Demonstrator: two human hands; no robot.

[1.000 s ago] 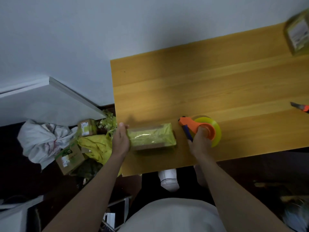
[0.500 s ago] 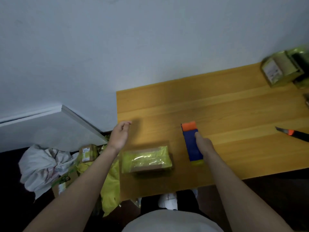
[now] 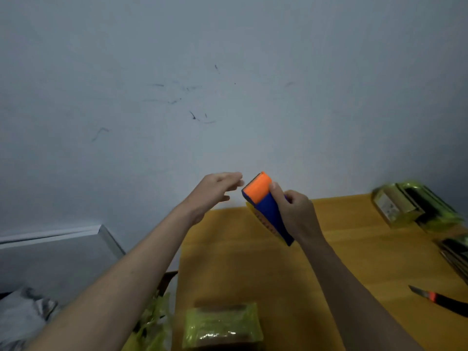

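Asker: Tape dispenser [image 3: 268, 211] is up in the air in my right hand [image 3: 296, 214]. My fingers are wrapped tight round the blue handle and the orange end points up and away from the grip. Left hand [image 3: 215, 191] is flat and loose, holding nothing, with the fingertips just beside that orange end but not touching. The parcel [image 3: 222, 325] in yellow-green wrap lies on the table [image 3: 329, 274] well below the grip, toward my body. How do I get the tape started without a mess?

Replier: Looks to me like you're about to hunt for the loose end, so take it slow. Hold the handle steady and let the left hand do the moving. I can't tell from here where the tape end sits, so feel along the roll under the orange part with one fingertip. Then pinch it between thumb and forefinger and pull straight out from the grip, not sideways, or it'll probably split or fold on itself. Mind what looks like a toothed strip on the underside. After that, bring the whole thing down to the parcel instead of dragging a long tail across. There's also a knife [image 3: 440, 300] lying lower and off to the right of the grip, blade out by the look of it, so don't sweep your elbow that way. The other parcels [image 3: 395, 206] further right shouldn't bother you.
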